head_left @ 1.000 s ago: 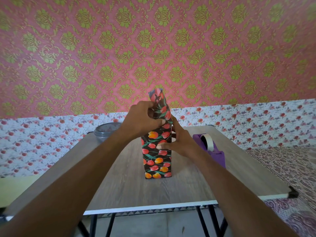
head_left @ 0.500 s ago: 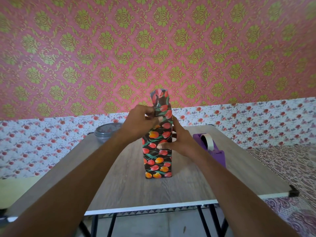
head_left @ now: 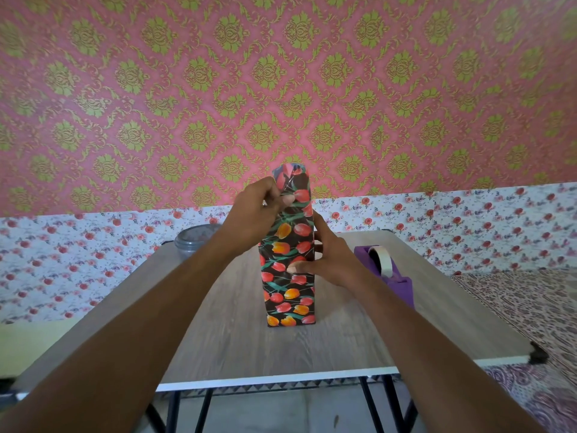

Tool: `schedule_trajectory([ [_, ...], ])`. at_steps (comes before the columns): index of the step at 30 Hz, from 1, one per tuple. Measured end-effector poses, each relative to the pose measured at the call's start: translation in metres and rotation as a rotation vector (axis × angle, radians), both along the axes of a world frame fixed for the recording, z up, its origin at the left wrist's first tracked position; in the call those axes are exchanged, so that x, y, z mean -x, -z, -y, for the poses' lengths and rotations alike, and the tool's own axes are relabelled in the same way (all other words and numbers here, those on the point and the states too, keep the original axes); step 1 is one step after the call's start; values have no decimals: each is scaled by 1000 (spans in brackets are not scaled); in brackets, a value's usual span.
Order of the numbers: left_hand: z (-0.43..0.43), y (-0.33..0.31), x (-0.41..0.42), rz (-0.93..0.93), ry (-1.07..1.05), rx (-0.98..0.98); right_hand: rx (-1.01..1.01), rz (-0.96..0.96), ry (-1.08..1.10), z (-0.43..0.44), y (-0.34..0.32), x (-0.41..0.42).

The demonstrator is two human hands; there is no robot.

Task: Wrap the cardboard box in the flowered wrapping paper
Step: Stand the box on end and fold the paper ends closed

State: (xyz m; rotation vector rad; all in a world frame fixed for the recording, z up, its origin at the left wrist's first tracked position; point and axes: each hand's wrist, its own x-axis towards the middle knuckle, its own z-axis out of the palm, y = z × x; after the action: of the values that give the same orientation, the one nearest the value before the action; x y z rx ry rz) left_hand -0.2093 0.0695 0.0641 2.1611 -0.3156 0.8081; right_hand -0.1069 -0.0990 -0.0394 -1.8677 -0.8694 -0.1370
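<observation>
The box (head_left: 290, 295) stands upright in the middle of the wooden table (head_left: 281, 348), covered in black wrapping paper with red and orange tulips. No bare cardboard shows. Loose paper (head_left: 295, 182) rises above the box's top as an open flap. My left hand (head_left: 259, 214) pinches that flap near its left edge. My right hand (head_left: 331, 260) clasps the box's right side at mid height, thumb across the front face.
A purple tape dispenser (head_left: 390, 276) with a white roll sits just right of the box, behind my right wrist. A grey lidded tub (head_left: 195, 239) stands at the table's far left. The table's near edge has a black corner cap (head_left: 537, 354).
My left hand has risen higher on the top flap and pinches it more tightly, so the flap stands straighter. My right hand keeps its hold on the box's side.
</observation>
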Motion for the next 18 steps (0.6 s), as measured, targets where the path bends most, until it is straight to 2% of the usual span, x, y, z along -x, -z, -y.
schedule_trajectory([
  [5, 1, -4, 3, 64, 42, -90, 12, -4, -5, 0, -2, 0],
  [8, 1, -4, 5, 27, 75, -33, -1, -10, -8, 2, -3, 2],
  [14, -3, 5, -2, 50, -153, -46, -30, 7, -9, 3, -2, 10],
  [18, -9, 3, -6, 51, -226, -6, -22, 32, -22, 2, -1, 11],
])
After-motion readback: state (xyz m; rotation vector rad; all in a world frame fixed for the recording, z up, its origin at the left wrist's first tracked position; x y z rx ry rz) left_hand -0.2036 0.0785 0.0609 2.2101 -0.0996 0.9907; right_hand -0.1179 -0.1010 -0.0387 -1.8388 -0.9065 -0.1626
